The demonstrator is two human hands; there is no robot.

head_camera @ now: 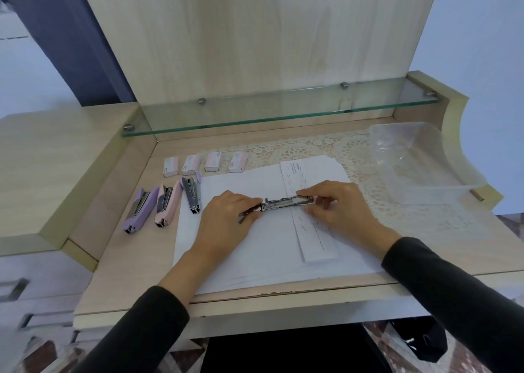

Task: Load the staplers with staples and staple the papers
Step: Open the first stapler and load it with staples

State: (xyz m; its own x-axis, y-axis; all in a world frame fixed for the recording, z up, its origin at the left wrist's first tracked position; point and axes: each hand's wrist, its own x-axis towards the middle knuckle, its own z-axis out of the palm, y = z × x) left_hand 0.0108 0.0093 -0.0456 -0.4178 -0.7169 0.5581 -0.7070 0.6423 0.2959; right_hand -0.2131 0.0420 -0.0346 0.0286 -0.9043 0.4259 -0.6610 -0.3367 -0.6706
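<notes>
Pale wood desk (127, 259) with a tall back panel, and a glass shelf (255, 111) on metal pegs across the rear. A clear plastic tub (419, 163) sits at the far right, resting on a white lace mat (354, 151) that runs under the paperwork. White paper sheets (255, 253) are spread over the desk centre, reaching the front edge, with a narrow printed strip (314, 239) lying lengthwise on top, right of middle. Both forearms come in from the bottom in dark sleeves (158, 316), wrists bare, palms down, hands meeting over the sheets. The left hand (226, 216) lies low on the paper, knuckles up, fingers curled round the left end of the metal stapler (286, 202). The right hand (340, 205) is angled inward, thumb and fingertips clamped on the right end, the other fingers tucked beneath. The metal stapler lies sideways between the hands with its tray facing up, across the printed strip; cannot tell whether staples are in it. Left of the sheets, three more lie in a row, all hinged open: purple stapler (140, 211), pink stapler (167, 205), lilac stapler (192, 194), the last touching the paper edge. Behind them are four small staple boxes (171, 167) in a line, apart from each other, the right pair on the lace.
</notes>
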